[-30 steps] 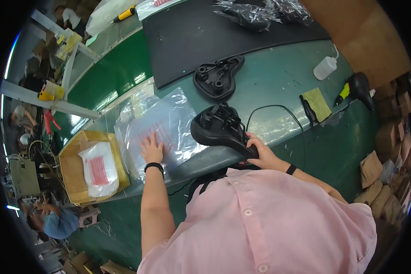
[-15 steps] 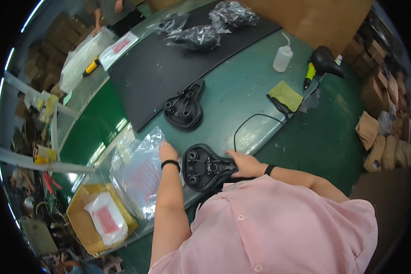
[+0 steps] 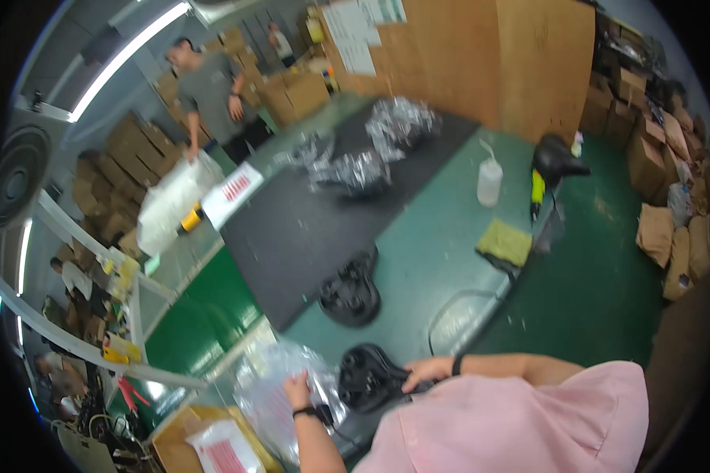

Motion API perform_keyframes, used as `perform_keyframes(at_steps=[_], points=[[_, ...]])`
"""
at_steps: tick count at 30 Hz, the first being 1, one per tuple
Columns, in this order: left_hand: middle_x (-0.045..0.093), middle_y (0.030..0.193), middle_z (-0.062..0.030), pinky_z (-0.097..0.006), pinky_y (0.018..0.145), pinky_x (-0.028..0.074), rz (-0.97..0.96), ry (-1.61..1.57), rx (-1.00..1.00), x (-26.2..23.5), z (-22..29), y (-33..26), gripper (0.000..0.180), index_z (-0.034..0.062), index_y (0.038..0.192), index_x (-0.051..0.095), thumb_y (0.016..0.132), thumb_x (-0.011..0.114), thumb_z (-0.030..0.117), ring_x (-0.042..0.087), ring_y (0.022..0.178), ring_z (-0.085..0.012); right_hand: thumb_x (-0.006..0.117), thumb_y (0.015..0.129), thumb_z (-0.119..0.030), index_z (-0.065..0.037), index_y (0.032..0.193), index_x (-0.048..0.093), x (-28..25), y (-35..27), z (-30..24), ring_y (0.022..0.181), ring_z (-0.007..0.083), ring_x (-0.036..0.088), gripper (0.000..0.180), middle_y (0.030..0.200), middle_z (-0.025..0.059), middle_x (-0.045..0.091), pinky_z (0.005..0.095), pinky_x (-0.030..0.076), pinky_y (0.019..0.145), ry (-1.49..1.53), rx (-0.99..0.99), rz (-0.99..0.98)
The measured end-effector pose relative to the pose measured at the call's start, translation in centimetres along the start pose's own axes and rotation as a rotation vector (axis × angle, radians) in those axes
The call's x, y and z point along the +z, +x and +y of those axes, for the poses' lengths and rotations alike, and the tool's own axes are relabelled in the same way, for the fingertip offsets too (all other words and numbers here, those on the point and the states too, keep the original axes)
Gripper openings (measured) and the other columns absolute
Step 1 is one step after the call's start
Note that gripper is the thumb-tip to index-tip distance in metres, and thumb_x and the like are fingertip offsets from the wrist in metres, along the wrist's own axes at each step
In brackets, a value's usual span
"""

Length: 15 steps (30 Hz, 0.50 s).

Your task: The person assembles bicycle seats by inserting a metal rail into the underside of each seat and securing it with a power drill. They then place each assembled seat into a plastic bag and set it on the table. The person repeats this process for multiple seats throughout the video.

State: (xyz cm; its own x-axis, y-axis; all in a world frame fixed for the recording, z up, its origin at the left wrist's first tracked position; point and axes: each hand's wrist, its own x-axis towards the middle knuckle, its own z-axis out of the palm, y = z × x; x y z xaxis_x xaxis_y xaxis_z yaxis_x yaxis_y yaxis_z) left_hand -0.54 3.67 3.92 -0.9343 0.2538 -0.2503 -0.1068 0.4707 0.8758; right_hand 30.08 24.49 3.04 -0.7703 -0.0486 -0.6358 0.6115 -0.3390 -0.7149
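An upside-down black bicycle saddle (image 3: 361,381) lies at the near edge of the table, its ribbed underside showing. My right hand (image 3: 427,370) grips its narrow nose from the right. Left of the saddle, my left hand (image 3: 297,389) is closed on a clear plastic bag (image 3: 262,380) with red print; blur softens the fingertips. Farther up, a second overturned saddle (image 3: 350,296) rests partly on a black mat (image 3: 272,248).
Plastic-wrapped saddles (image 3: 351,172) sit on the mat. Toward the right are a squeeze bottle (image 3: 489,183), a green cloth (image 3: 505,242), a yellow-green power screwdriver (image 3: 537,193) and another saddle (image 3: 558,160). A box of bags (image 3: 183,426) stands near left. Beyond the table stands a person (image 3: 213,94).
The view has tilted upward, so the table sits lower and the far room shows. My right hand still holds the saddle; my left hand stays at the bag.
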Motion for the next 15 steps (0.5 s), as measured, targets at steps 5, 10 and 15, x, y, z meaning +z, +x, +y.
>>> perform_keyframes(at_steps=[5,10,15], points=[[0.058,0.066,-0.0055,-0.025,0.044,0.046,0.031,-0.264,0.075,-3.7,0.5,-2.1,0.019,0.0032,0.079,0.056,0.093,0.055,0.016,0.056,0.053,-0.0131,0.072,0.080,-0.014,0.001,0.122,0.048,-0.8,-5.7,-5.2,0.093,0.0173,0.063,0.051,0.107,0.0100,0.063,0.0291,0.051,0.082,0.248,-0.212,-0.214],[0.062,0.071,-0.0055,-0.023,0.053,0.049,-0.235,-0.198,0.119,-1.7,3.8,-5.1,0.012,0.0005,0.082,0.062,0.089,0.059,0.009,0.057,0.059,-0.0108,0.072,0.081,-0.013,-0.002,0.130,0.044,1.4,-4.8,-11.0,0.101,0.0155,0.057,0.058,0.114,0.0075,0.059,0.0310,0.045,0.092,0.272,-0.465,-0.273],[0.062,0.066,-0.0040,-0.029,0.056,0.045,-0.351,0.124,0.285,2.2,6.7,-7.6,0.015,-0.0032,0.080,0.064,0.077,0.072,0.010,0.056,0.059,-0.0123,0.071,0.082,-0.012,-0.001,0.135,0.039,5.8,2.2,-13.2,0.112,0.0143,0.051,0.063,0.126,0.0075,0.053,0.0299,0.042,0.097,0.329,-0.580,-0.200]])
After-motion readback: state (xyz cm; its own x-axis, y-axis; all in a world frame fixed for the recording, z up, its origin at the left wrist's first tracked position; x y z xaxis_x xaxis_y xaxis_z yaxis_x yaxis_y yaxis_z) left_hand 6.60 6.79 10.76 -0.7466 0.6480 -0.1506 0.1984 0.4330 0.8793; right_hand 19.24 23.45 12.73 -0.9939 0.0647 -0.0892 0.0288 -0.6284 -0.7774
